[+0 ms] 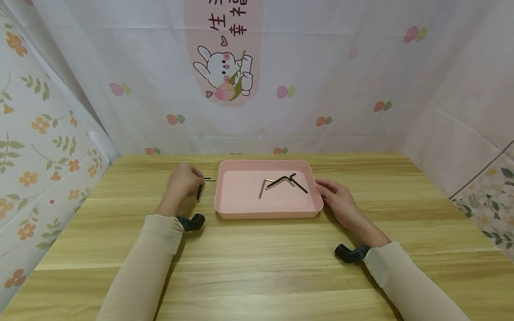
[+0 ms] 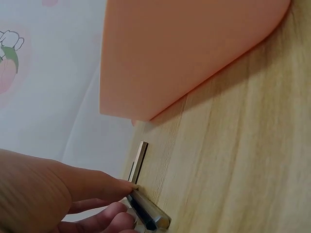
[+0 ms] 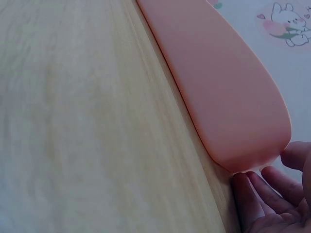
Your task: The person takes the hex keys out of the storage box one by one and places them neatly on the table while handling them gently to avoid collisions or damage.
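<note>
Picking up seems to be the step in hand: at the pink tray's nine o'clock, the left hand pinches hex keys between thumb and fingers, close to the table; how many it holds, I cannot tell. Other keys lie inside the tray, from its middle toward two and three o'clock. The right hand rests relaxed fingers against the tray's three o'clock end. The next move probably calls for a firm pinch and lift, clearing the nine o'clock wall
</note>
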Tool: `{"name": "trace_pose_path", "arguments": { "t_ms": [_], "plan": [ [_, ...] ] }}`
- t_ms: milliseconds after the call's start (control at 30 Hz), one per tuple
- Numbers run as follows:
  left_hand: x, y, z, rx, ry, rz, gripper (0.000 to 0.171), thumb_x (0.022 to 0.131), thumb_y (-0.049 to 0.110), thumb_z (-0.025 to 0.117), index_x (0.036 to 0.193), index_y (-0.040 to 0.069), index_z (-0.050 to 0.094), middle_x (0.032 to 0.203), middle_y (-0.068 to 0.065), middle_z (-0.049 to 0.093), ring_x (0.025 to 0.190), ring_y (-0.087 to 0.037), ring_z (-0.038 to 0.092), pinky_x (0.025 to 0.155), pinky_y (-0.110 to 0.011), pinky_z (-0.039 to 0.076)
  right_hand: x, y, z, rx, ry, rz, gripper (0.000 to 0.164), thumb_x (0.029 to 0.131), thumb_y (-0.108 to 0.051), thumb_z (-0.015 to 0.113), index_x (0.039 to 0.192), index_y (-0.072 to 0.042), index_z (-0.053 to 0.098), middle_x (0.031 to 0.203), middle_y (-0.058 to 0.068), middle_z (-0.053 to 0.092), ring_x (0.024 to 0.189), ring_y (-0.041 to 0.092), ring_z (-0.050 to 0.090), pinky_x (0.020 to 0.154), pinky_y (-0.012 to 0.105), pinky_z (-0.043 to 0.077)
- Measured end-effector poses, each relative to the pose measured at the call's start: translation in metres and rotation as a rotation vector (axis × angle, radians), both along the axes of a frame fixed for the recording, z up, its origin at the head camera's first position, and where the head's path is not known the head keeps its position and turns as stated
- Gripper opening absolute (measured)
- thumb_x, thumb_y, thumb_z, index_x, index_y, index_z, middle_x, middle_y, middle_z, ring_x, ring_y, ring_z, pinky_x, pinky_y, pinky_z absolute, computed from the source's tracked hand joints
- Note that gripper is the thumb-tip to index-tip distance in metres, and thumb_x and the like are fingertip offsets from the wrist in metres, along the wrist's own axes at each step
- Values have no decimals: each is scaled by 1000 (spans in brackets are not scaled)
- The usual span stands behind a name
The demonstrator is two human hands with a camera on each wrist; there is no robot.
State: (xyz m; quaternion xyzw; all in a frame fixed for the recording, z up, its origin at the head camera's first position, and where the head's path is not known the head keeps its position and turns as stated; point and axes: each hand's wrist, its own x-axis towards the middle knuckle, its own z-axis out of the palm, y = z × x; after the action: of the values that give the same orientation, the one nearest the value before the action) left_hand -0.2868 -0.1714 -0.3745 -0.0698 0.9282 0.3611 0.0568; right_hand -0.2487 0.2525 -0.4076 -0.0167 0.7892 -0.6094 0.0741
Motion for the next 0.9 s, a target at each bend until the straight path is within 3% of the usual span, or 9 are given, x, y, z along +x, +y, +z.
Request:
{"name": "trace_pose_path", "arguments": {
  "t_ms": [233,467,667,900],
  "plan": [
    [2,-1,6,-53,30,0,27,94,21,68,114,3,71,109,-18,70,72,-18,62,60,-27,46,1,-1,1,-12,7,-6,56,108,-31,49,152,1,40,156,23,43,115,-4,58,91,8,50],
    [4,1,16,-3,114,-33,31,99,23,62,119,1,68,118,-21,70,69,-16,67,62,-24,50,0,-1,-1,-11,11,-7,56,107,-32,50,152,0,41,155,22,44,114,-4,58,91,8,50],
    [5,12,26,16,212,-76,28,100,22,60,116,1,70,120,-22,67,85,-27,67,71,-31,54,-1,-3,-2,-14,4,-15,56,107,-32,51,152,0,42,155,21,44,113,-4,58,90,8,50],
    [13,33,43,62,185,-124,28,101,23,60,118,3,70,119,-20,67,84,-33,71,66,-28,56,0,-3,-2,-13,17,-13,57,107,-33,51,154,-2,40,157,20,42,121,0,56,91,7,49]
  ]
}}
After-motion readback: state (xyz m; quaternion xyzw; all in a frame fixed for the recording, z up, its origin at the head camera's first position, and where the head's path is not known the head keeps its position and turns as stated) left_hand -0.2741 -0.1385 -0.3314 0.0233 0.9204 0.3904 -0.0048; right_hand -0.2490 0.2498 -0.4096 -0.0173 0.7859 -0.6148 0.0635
